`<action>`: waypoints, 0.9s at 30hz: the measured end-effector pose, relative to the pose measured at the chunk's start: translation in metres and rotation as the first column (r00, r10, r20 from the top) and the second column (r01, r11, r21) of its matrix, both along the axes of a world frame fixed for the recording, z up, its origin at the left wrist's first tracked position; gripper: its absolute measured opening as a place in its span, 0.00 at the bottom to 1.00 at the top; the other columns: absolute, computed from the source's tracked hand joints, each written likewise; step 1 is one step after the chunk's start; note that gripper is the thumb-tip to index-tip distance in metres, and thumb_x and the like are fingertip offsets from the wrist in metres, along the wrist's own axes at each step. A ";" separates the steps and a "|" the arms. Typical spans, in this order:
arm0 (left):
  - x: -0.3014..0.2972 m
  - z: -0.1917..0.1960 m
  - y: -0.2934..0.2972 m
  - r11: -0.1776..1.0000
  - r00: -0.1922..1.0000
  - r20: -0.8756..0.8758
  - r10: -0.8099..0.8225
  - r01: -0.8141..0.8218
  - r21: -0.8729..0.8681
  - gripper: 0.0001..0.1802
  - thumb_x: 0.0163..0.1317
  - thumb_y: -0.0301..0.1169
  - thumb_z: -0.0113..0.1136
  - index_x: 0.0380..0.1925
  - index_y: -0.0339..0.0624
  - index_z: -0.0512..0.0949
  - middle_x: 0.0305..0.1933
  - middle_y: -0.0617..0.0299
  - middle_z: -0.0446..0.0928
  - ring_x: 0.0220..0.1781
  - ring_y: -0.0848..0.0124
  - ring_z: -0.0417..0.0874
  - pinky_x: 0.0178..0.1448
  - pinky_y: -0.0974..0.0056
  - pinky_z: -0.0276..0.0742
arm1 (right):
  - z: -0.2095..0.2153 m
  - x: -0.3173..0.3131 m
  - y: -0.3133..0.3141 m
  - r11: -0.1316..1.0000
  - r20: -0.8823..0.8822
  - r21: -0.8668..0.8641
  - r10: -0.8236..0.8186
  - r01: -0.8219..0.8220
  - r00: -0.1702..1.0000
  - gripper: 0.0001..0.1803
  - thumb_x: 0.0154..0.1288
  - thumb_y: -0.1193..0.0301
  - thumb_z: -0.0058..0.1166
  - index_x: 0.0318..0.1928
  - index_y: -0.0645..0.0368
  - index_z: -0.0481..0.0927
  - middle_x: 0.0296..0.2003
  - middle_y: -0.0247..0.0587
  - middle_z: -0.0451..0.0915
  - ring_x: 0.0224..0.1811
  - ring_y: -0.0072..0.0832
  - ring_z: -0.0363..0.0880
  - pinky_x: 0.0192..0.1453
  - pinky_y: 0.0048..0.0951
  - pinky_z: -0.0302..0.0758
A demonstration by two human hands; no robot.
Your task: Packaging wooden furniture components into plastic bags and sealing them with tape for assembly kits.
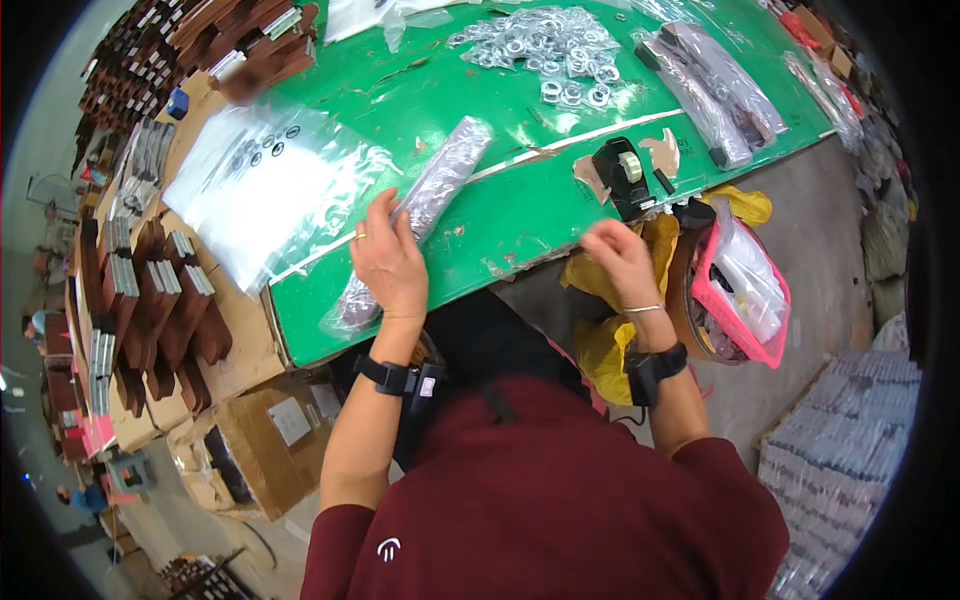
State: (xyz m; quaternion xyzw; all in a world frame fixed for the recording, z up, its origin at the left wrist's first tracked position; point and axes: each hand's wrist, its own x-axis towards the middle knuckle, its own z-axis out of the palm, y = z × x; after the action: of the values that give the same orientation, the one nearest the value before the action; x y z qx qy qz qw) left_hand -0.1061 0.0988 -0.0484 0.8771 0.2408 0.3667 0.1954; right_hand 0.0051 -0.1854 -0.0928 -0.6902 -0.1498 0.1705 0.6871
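Note:
A long narrow bar wrapped in clear plastic lies aslant on the green table. My left hand rests across its middle, fingers bent over it and gripping it against the table. Off the table's near edge, my right hand is raised with its fingers curled together and slightly blurred. Whatever may be between those fingertips is too small to make out. Just beyond that hand stands a black tape dispenser with a pale roll.
Clear plastic bags lie left of the bar. Bagged metal rings are heaped at the back, with wrapped bars to their right. Brown parts are stacked at left. A pink-lined bin stands below the table's right side.

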 end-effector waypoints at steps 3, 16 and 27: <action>-0.003 0.000 -0.004 0.994 1.000 0.009 0.008 -0.009 0.106 0.16 0.66 0.28 0.59 0.54 0.45 0.77 0.43 0.60 0.84 0.44 0.60 0.81 0.48 0.57 0.70 | 0.045 -0.003 0.089 0.953 0.047 0.158 0.253 -0.257 0.966 0.08 0.69 0.70 0.61 0.41 0.60 0.78 0.33 0.25 0.78 0.35 0.12 0.74 0.39 0.18 0.70; -0.002 -0.012 -0.010 0.982 1.000 -0.021 0.023 -0.019 0.190 0.25 0.63 0.28 0.63 0.61 0.46 0.73 0.45 0.63 0.83 0.44 0.62 0.80 0.48 0.57 0.71 | 0.068 -0.008 0.196 0.896 0.363 -0.444 0.206 -0.026 0.909 0.14 0.57 0.59 0.66 0.29 0.59 0.85 0.24 0.44 0.84 0.29 0.40 0.84 0.33 0.40 0.77; 0.003 -0.008 -0.002 0.972 1.000 -0.014 -0.001 0.004 0.236 0.12 0.66 0.29 0.58 0.49 0.48 0.82 0.44 0.63 0.80 0.44 0.61 0.79 0.47 0.58 0.71 | 0.067 0.003 0.186 0.861 0.346 -0.500 0.296 -0.093 0.890 0.14 0.57 0.63 0.69 0.36 0.61 0.83 0.22 0.37 0.83 0.23 0.23 0.80 0.28 0.28 0.73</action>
State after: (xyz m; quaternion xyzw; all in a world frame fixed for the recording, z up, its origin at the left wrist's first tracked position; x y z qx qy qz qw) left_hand -0.1031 0.0969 -0.0561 0.8969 0.1957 0.3866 0.0887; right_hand 0.0086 0.0004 -0.0255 -0.8366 -0.3154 0.1228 0.4307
